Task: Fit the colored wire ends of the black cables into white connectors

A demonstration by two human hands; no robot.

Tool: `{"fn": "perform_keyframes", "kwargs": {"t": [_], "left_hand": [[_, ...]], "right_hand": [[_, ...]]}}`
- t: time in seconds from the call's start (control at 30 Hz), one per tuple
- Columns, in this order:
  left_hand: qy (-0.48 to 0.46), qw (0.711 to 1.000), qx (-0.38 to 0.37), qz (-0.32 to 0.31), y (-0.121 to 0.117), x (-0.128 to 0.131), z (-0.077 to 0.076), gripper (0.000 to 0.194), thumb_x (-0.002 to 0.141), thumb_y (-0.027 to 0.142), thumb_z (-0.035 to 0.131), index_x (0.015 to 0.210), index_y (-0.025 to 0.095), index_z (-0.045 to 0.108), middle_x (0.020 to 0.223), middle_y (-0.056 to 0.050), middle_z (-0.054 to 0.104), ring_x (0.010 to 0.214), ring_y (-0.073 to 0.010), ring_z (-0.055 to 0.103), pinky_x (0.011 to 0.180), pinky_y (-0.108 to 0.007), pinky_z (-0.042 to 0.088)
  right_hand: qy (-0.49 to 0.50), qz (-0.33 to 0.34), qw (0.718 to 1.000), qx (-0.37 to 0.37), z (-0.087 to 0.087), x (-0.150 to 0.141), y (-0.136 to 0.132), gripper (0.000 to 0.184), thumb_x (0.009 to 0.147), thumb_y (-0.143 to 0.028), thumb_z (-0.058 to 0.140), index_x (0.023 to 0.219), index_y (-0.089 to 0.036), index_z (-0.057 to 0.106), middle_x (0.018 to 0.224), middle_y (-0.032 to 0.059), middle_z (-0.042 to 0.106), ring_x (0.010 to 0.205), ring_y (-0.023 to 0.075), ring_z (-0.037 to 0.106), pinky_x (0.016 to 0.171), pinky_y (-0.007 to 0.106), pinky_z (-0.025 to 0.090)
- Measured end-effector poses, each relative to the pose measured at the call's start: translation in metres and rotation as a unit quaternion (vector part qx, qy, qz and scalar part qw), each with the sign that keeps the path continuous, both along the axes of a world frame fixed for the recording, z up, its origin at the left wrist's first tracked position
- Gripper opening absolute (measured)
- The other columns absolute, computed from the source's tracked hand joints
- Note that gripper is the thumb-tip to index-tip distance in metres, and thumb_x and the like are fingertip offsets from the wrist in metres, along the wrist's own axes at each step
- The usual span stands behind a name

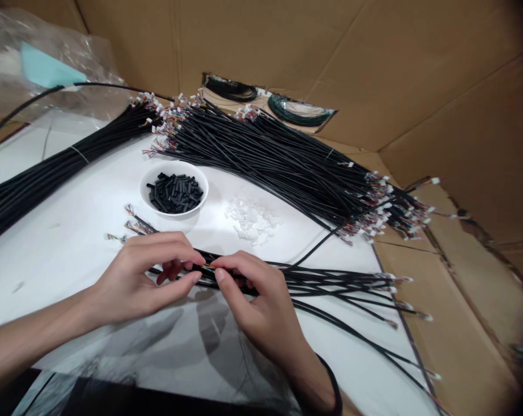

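My left hand (151, 271) and my right hand (252, 294) meet at the near middle of the white table (62, 231). Both pinch the same thin black cable (330, 283) where its coloured wires show between the fingertips. The left fingers curl around a short black piece I cannot make out clearly. A few more black cables (356, 300) lie to the right of my hands, with small connectors at their ends. Behind my hands a white bowl (174, 189) holds several short black tube pieces.
A big fan of black cables (278, 156) with white connectors lies across the back. Another bundle (48, 173) runs to the left edge. A small heap of white plastic parts (252, 219) sits by the bowl. Cardboard walls (374, 69) surround the table; coiled wires (300, 110) lie behind.
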State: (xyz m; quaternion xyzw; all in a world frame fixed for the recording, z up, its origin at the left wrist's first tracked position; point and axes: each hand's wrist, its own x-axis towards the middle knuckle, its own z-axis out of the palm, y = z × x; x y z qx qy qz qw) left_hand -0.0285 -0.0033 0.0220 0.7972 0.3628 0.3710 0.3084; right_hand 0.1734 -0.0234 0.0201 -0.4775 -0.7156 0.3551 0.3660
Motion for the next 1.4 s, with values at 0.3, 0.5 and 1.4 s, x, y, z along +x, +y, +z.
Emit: {"fn": "perform_keyframes", "kwargs": {"t": [0.3,0.5,1.4], "left_hand": [[-0.001,1.0,0.0,-0.015,-0.0015,-0.0002,-0.0007,0.015,0.088,0.01,0.064,0.101,0.017,0.069,0.083,-0.003,0.07,0.069,-0.0106,0.064,0.058,-0.018,0.051],[-0.006,0.999,-0.01,-0.04,-0.0006,-0.002,-0.0029,0.025,0.091,0.006,0.06,0.11,0.02,0.069,0.089,-0.002,0.068,0.075,-0.0098,0.065,0.064,-0.018,0.05],[-0.03,0.99,-0.039,-0.13,-0.0034,-0.0021,-0.0065,0.03,0.091,0.004,0.06,0.118,0.016,0.067,0.095,-0.005,0.065,0.078,-0.0103,0.06,0.067,-0.019,0.049]], "right_hand": [[0.008,0.01,1.0,-0.016,0.0002,-0.0008,0.0002,0.018,0.093,-0.019,0.053,0.089,-0.019,0.071,0.082,0.0043,0.073,0.076,0.0182,0.066,0.073,0.031,0.05],[0.067,0.042,0.994,-0.079,-0.0005,0.0009,0.0026,0.021,0.095,-0.019,0.052,0.091,-0.019,0.073,0.085,0.0042,0.073,0.081,0.0178,0.066,0.076,0.03,0.05],[0.089,0.083,0.981,-0.149,-0.0014,0.0043,0.0069,0.022,0.099,-0.024,0.046,0.084,-0.017,0.059,0.084,0.0029,0.059,0.083,0.017,0.056,0.077,0.03,0.041]]}}
